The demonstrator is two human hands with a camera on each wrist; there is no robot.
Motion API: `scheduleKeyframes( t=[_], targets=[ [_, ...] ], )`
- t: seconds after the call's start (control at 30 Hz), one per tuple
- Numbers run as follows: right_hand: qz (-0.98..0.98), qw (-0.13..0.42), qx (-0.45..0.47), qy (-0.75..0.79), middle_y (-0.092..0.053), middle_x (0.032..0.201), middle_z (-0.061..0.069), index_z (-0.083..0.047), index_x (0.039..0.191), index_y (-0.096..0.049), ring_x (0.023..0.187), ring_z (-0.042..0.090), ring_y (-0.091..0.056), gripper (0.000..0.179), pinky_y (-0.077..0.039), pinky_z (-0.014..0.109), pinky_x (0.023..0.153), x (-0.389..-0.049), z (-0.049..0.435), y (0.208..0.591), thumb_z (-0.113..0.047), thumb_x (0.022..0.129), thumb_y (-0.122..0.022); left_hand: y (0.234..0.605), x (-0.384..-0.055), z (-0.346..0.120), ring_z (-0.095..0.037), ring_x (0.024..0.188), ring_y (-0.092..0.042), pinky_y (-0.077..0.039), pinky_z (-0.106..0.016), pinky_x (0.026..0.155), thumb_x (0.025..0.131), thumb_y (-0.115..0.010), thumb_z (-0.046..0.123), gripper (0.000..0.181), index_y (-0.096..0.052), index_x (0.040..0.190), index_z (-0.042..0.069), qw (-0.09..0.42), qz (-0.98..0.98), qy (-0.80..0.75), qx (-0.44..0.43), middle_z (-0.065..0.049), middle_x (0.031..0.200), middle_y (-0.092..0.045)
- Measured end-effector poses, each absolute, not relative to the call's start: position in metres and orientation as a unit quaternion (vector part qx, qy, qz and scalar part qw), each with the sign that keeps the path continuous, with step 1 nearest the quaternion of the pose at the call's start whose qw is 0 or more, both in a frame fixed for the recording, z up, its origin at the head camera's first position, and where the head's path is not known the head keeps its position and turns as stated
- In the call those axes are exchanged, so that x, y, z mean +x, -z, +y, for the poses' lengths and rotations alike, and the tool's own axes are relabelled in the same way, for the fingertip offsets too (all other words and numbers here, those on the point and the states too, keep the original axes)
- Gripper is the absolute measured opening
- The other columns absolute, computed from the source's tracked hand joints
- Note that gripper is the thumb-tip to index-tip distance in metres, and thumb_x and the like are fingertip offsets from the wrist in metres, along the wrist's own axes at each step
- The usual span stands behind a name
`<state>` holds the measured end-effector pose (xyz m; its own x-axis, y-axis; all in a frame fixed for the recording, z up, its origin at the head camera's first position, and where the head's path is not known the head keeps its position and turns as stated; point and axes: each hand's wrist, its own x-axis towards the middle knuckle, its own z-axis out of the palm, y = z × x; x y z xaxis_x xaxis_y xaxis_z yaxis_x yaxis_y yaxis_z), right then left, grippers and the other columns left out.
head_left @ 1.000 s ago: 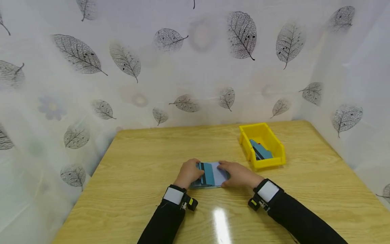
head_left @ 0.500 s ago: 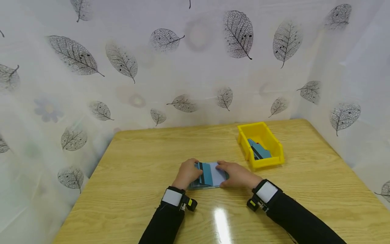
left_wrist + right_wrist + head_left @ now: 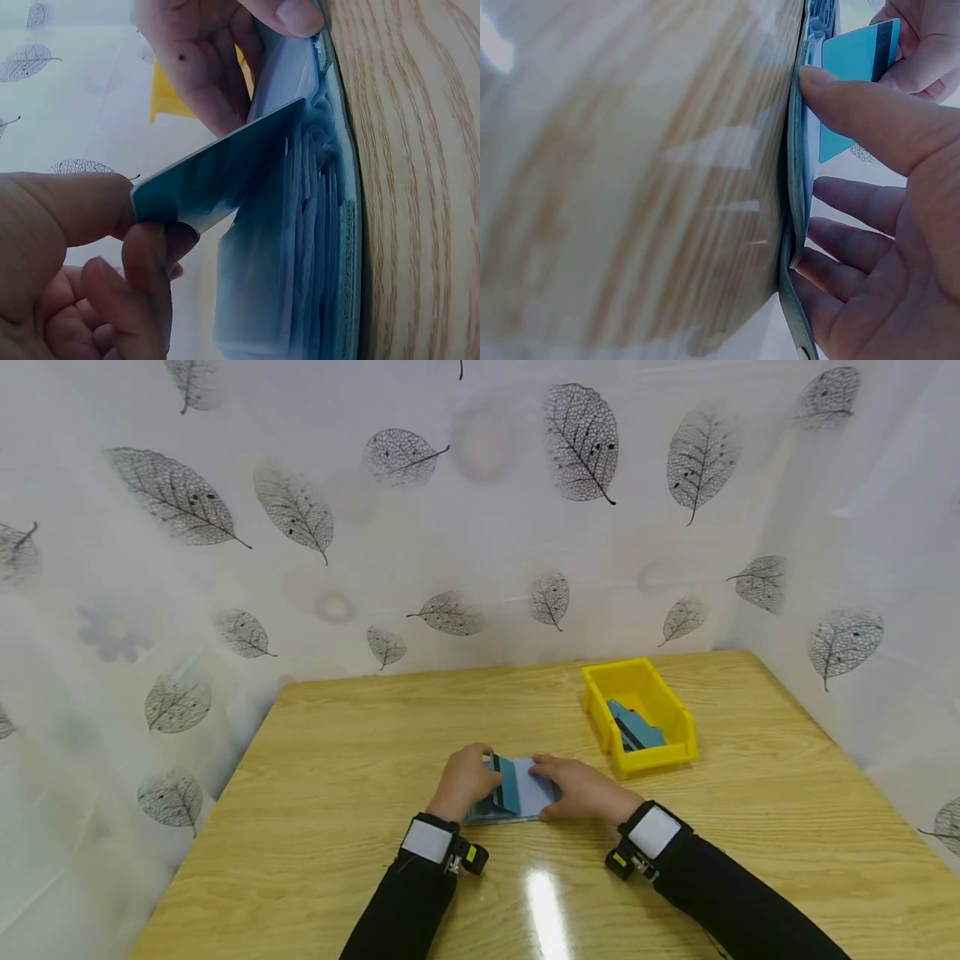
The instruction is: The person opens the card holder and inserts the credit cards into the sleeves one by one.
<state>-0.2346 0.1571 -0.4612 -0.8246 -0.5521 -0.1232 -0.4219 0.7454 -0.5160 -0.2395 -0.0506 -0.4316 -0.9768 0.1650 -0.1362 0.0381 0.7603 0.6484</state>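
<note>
A teal card point(image 3: 509, 787) with a black stripe along one edge is pinched between the thumb and fingers of my left hand point(image 3: 463, 783). In the left wrist view the card point(image 3: 217, 169) leans up at a slant from an open card holder point(image 3: 349, 262) with several clear sleeves, its inner edge against the sleeves by the fold. My right hand point(image 3: 588, 790) holds the right side of the holder, where a pale sleeve point(image 3: 532, 789) shows. In the right wrist view its thumb lies over the holder's point(image 3: 798, 161) near edge, with the fingers along the far side.
A yellow bin point(image 3: 670, 758) stands behind and to the right of my right hand, with several teal cards point(image 3: 637, 729) inside. The wooden table point(image 3: 360, 760) runs back to a leaf-patterned curtain point(image 3: 330, 410).
My left hand has risen slightly and tilts the card's striped edge up more steeply. My right hand stays on the holder. The head view has shifted a little.
</note>
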Motion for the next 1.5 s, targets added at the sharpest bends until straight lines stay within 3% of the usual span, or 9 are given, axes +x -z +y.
scheduleKeyframes(
  t=[0.2,0.33,0.47,0.77,1.0,1.17,1.3,1.4,1.5],
  targets=[
    [0.924,0.137,-0.259,0.247,-0.037,0.151,0.017,-0.003,0.139,-0.053,0.136,0.034,-0.039,0.07,-0.035,0.049,0.108,-0.233,0.155,0.46,-0.025,0.079,-0.082,0.432,-0.239,-0.048,-0.012,0.046,-0.039,-0.034,-0.027,0.048,0.086,-0.069,0.006,0.046,-0.057,0.129,-0.004,0.092,0.938,-0.329,0.057,-0.002,0.059,-0.049],
    [0.925,0.136,-0.252,0.249,-0.038,0.151,0.016,-0.003,0.139,-0.053,0.136,0.033,-0.04,0.071,-0.035,0.048,0.108,-0.233,0.154,0.458,-0.025,0.078,-0.082,0.434,-0.242,-0.047,-0.014,0.052,-0.044,-0.039,-0.029,0.052,0.085,-0.07,0.006,0.044,-0.059,0.126,-0.005,0.083,0.943,-0.316,0.063,-0.012,0.083,-0.065],
    [0.927,0.134,-0.247,0.247,-0.039,0.151,0.015,-0.003,0.138,-0.054,0.135,0.032,-0.041,0.07,-0.036,0.047,0.107,-0.233,0.154,0.458,-0.025,0.077,-0.083,0.437,-0.243,-0.046,-0.021,0.071,-0.058,-0.049,-0.036,0.064,0.085,-0.072,0.007,0.042,-0.061,0.123,-0.005,0.078,0.946,-0.308,0.056,-0.019,0.112,-0.065],
    [0.925,0.118,-0.253,0.258,-0.043,0.147,0.018,0.0,0.141,-0.048,0.13,0.035,-0.046,0.078,-0.04,0.047,0.103,-0.234,0.152,0.458,-0.023,0.076,-0.084,0.449,-0.244,-0.028,-0.032,0.099,-0.064,-0.052,-0.042,0.078,0.088,-0.072,0.012,0.041,-0.061,0.123,-0.007,0.085,0.943,-0.315,0.065,-0.021,0.117,-0.064],
    [0.932,0.12,-0.233,0.249,-0.048,0.143,0.019,0.002,0.139,-0.049,0.125,0.034,-0.051,0.083,-0.042,0.046,0.101,-0.237,0.148,0.455,-0.021,0.07,-0.089,0.449,-0.241,-0.019,-0.027,0.085,-0.066,-0.053,-0.036,0.069,0.087,-0.073,0.014,0.035,-0.066,0.115,-0.005,0.074,0.953,-0.287,0.066,-0.018,0.105,-0.068],
    [0.934,0.116,-0.234,0.242,-0.052,0.138,0.018,0.002,0.137,-0.05,0.124,0.034,-0.051,0.084,-0.041,0.046,0.102,-0.239,0.146,0.451,-0.02,0.067,-0.091,0.45,-0.24,-0.01,-0.018,0.058,-0.059,-0.045,-0.029,0.05,0.09,-0.069,0.014,0.016,-0.07,0.086,-0.001,0.055,0.968,-0.227,0.097,-0.009,0.073,-0.065],
    [0.933,0.127,-0.229,0.246,-0.047,0.142,0.021,0.004,0.141,-0.044,0.13,0.037,-0.045,0.092,-0.037,0.048,0.106,-0.242,0.145,0.452,-0.021,0.066,-0.091,0.454,-0.239,-0.005,-0.021,0.063,-0.063,-0.049,-0.031,0.052,0.091,-0.066,0.012,0.019,-0.07,0.075,0.001,0.021,0.977,-0.175,0.122,-0.009,0.07,-0.066],
    [0.933,0.128,-0.232,0.244,-0.047,0.142,0.021,0.004,0.143,-0.042,0.13,0.037,-0.044,0.095,-0.036,0.049,0.107,-0.243,0.145,0.453,-0.02,0.065,-0.092,0.456,-0.239,-0.005,-0.023,0.065,-0.063,-0.048,-0.031,0.052,0.09,-0.062,0.008,0.014,-0.071,0.085,-0.002,0.028,0.977,-0.17,0.124,-0.011,0.075,-0.067],
    [0.931,0.125,-0.243,0.241,-0.049,0.14,0.021,0.004,0.142,-0.043,0.128,0.037,-0.046,0.095,-0.038,0.048,0.105,-0.244,0.143,0.454,-0.018,0.065,-0.092,0.454,-0.239,-0.012,-0.022,0.061,-0.059,-0.044,-0.029,0.047,0.09,-0.055,0.002,0.027,-0.066,0.112,-0.008,0.071,0.969,-0.195,0.138,-0.015,0.087,-0.068]
  ],
)
